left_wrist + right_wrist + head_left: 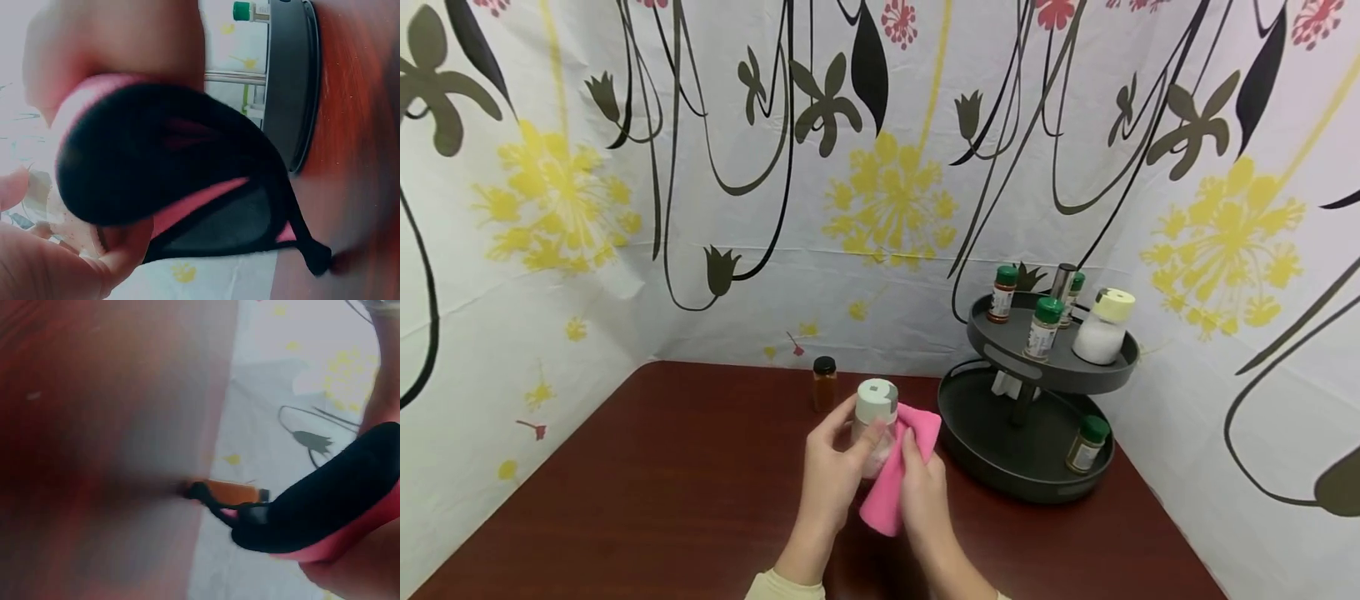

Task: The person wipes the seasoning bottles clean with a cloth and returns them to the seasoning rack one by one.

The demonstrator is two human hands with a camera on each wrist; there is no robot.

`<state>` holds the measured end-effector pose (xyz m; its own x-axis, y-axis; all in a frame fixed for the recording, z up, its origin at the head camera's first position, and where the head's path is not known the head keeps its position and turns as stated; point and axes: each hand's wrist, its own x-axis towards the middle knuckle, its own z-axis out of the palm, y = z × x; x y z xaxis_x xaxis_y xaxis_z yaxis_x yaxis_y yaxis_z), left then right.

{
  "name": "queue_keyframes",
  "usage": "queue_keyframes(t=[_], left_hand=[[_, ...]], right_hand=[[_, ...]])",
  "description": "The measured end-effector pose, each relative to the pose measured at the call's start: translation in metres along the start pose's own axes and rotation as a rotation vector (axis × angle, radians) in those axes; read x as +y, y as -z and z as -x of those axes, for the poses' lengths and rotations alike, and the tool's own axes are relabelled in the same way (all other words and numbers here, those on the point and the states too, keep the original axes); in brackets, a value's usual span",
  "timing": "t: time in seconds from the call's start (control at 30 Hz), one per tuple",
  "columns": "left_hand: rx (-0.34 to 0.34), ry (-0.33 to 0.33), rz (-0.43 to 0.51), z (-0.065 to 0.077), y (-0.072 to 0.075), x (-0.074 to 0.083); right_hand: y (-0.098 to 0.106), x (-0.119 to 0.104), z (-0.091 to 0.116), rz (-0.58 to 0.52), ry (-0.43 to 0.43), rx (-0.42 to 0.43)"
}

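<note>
The left hand (pixel 833 479) is gripping a jar (pixel 877 457) (its cap (pixel 876 398) pale) over the table (pixel 700 500), while the right hand (pixel 925 490) is pinching a pink cloth (pixel 889 486) at the jar's side. A brown bottle (pixel 824 388) is standing behind them, and a two-tier rack (pixel 981 425) is holding more bottles (pixel 1042 337) to the right.

Wht backdrop (pixel 820 192) on 3 sides, floral in yellow, red & blk, lightly creased, dk red-brn tabletop (pixel 700 483) below

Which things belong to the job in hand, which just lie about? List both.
Likely the job:
pale-lidded jar, in left hand
pink cloth, in right hand

Lying about:
amber bottle
two-tier stand
green-capped bottles on it
yellow-lidded container on its top tier
</note>
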<state>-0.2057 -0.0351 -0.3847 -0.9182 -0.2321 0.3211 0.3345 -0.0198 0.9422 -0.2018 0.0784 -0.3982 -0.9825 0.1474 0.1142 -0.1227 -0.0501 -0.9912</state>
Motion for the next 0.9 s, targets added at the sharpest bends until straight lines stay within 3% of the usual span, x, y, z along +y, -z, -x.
queue_keyframes(t=[0.07,0.27,0.37,0.53,0.63,0.8,0.9], left_hand=[[-0.020,0.019,0.011,0.002,-0.001,-0.002],[-0.105,0.043,0.050,0.005,-0.008,-0.005],[-0.090,0.055,0.057,0.005,-0.007,-0.002],[-0.048,0.014,0.048,0.004,-0.001,0.006],[-0.044,0.003,0.032,0.004,0.001,0.009],[-0.059,0.044,0.053,0.007,0.001,0.006],[-0.071,0.050,0.067,0.006,-0.001,0.004]], right_hand=[[0.002,-0.010,-0.001,-0.034,0.015,-0.010],[0.002,-0.045,-0.005,-0.161,0.171,-0.016],[0.002,-0.045,-0.003,-0.146,0.140,-0.027],[0.006,-0.021,0.000,-0.087,-0.026,-0.077],[0.007,-0.012,0.000,-0.077,-0.072,-0.093],[0.006,-0.024,0.001,-0.143,-0.023,-0.076],[0.005,-0.042,0.001,-0.173,0.081,-0.049]])
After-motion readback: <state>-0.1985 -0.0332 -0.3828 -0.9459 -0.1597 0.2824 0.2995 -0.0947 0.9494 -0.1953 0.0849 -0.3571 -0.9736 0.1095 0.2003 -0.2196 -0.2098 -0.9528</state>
